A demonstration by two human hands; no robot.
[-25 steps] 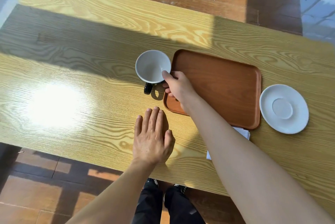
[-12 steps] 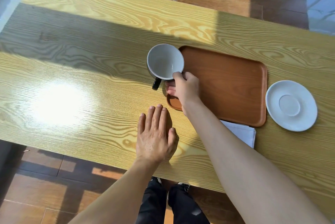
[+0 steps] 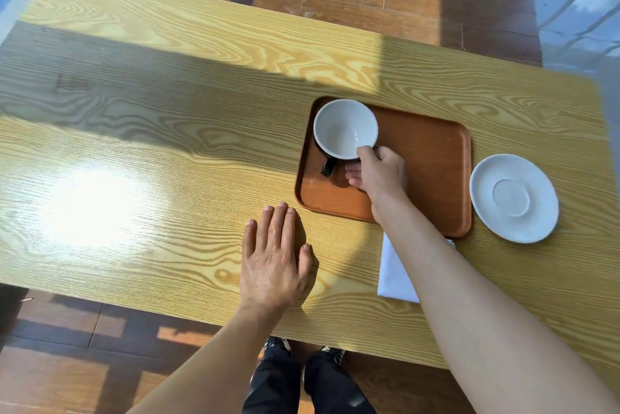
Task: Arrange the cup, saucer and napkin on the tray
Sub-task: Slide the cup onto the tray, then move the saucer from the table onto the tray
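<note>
The cup [image 3: 342,126], white inside and black outside with a black handle toward me, is over the left end of the brown wooden tray [image 3: 432,158]. My right hand [image 3: 379,172] pinches its near rim. Whether the cup rests on the tray or hangs just above it I cannot tell. The white saucer [image 3: 513,198] lies on the table just right of the tray. A folded white napkin [image 3: 394,271] lies near the tray's front edge, partly hidden under my right forearm. My left hand [image 3: 273,257] lies flat on the table, fingers together, left of the tray's front corner.
The long yellow wood-grain table [image 3: 151,162] has a bright sun glare on its left half. Its near edge runs just behind my left wrist. Below it I see my legs and shoes on a brown wooden floor.
My right hand has carried the cup from the table left of the tray to over the tray's left end. My left hand has stayed flat on the table.
</note>
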